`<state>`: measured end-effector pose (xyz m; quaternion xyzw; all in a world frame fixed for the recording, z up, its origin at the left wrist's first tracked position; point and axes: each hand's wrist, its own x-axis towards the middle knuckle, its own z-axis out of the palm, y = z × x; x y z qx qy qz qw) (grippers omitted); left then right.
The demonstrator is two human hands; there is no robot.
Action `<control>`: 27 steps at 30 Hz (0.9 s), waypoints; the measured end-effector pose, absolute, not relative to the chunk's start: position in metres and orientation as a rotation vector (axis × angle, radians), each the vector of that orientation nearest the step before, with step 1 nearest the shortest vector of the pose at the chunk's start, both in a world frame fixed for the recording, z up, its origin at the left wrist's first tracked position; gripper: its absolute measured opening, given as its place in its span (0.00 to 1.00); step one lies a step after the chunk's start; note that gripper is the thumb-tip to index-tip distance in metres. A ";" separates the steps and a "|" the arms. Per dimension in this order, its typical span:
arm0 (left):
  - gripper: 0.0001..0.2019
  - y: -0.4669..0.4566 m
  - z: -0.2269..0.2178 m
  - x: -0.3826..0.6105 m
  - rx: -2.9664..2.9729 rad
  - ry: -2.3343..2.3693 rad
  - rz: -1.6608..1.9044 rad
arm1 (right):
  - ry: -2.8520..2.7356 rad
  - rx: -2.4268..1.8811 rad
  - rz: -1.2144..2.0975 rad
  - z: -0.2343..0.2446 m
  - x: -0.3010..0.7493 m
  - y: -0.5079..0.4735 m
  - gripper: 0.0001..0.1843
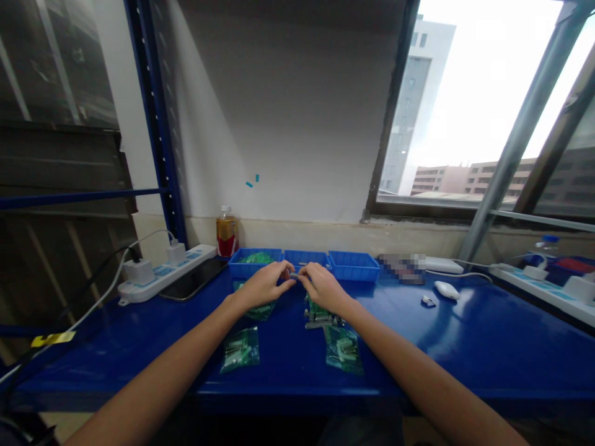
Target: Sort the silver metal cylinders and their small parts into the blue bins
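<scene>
My left hand (266, 283) and my right hand (321, 285) meet over the middle of the blue table (488, 334), fingertips pinched together on a small grey part (295, 276) held between them. Below the hands lie green plastic bags of small metal parts: one at the left (240, 349), one at the right (343, 350), one under my left hand (260, 310). A loose pile of grey parts (320, 319) sits under my right wrist. Just beyond the hands stand three blue trays (352, 266); the left tray (256, 261) holds green bags.
A white power strip (162, 272) with plugged chargers and a dark phone (193, 282) lie at the left. A drink bottle (226, 231) stands by the wall. White earbuds case (447, 289) and another power strip (548, 288) are at the right, under a window.
</scene>
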<state>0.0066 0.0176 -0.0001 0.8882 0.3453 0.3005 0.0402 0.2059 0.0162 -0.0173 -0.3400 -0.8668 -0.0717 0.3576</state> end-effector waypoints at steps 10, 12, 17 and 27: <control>0.10 0.015 -0.001 0.011 2.729 1.083 0.964 | -2.250 -0.877 -0.239 -0.017 0.205 0.019 0.12; 0.10 0.016 -0.002 0.012 2.719 1.068 0.968 | -2.233 -0.873 -0.194 -0.019 0.206 0.021 0.11; 0.09 0.016 -0.004 0.014 2.669 1.066 0.978 | -2.171 -0.869 -0.159 -0.023 0.206 0.023 0.11; 0.11 0.012 -0.005 0.020 2.616 1.101 1.033 | -2.178 -0.965 -0.317 -0.019 0.204 0.017 0.14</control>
